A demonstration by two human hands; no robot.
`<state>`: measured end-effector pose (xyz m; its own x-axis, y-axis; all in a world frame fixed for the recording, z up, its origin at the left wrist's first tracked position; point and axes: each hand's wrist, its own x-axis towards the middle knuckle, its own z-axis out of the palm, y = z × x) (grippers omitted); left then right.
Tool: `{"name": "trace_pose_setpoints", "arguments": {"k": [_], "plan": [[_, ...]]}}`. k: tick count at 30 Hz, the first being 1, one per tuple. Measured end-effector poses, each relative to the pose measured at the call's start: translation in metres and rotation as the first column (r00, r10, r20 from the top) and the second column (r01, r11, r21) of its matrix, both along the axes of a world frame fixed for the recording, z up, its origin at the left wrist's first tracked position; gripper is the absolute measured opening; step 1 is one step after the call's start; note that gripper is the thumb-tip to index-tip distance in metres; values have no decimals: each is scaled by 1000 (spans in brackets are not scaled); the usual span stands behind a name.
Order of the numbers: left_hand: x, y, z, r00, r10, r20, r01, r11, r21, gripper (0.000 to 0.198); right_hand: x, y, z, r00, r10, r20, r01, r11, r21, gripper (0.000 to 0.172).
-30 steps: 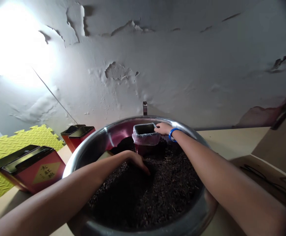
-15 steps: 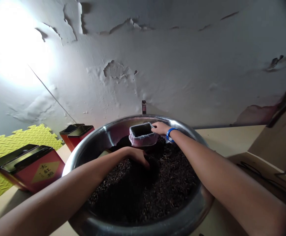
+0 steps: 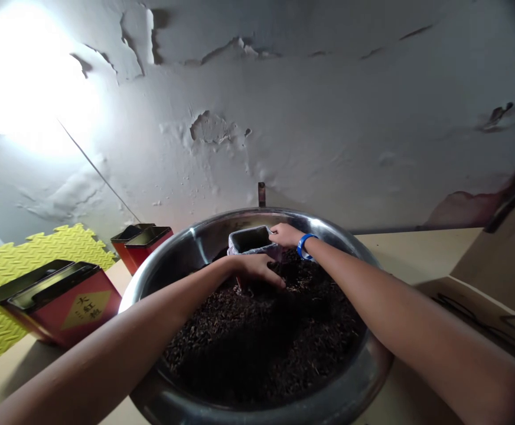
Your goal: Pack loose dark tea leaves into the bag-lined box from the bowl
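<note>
Wide metal basin (image 3: 323, 223) of dark loose leaves (image 3: 257, 354); inside the basin's far side, a lined tin (image 3: 248, 236); nearer the basin's centre, left hand (image 3: 258, 268), fingers curved, whether gripping leaves unclear; right hand (image 3: 286, 235) pinching the tin's rim, probably best kept steady.

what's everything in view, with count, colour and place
basin: one, silver, centre
loose bits: uncountable, dark brown, inside basin
lined container: one, whitish rim, basin's far side
tins: at least two, red-black, left
mat: one, yellow, far left
table: one, pale, under basin
bracket: one, metallic, behind basin
wall: one, grey, behind basin
light: one, white, upper left
box: one, brown, right
cord: count unclear, dark, right
wristband: one, blue, right wrist
left hand: one, bare, at container's front
right hand: one, bare, gripping container's right side
</note>
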<state>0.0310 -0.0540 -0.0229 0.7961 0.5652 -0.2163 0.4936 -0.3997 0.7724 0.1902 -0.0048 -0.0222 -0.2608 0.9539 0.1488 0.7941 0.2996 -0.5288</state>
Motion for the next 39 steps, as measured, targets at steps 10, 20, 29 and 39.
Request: {"name": "trace_pose_setpoints", "arguments": {"k": [10, 20, 29, 39], "plan": [[-17, -9, 36, 931, 31, 363, 99, 938, -333, 32, -8, -5, 4, 984, 150, -93, -159, 983, -89, 13], [-30, 16, 29, 674, 415, 612, -327, 909, -257, 37, -11, -11, 3, 973, 185, -138, -202, 972, -122, 21], [-32, 42, 13, 570, 428, 701, -546, 835, -65, 38, -7, -7, 5, 990, 141, -28, -141, 990, -6, 36], [-37, 47, 15, 459, 494, 738, -631, 766, -121, 43, -27, -26, 24, 990, 137, -26, -106, 859, 502, 40]]}}
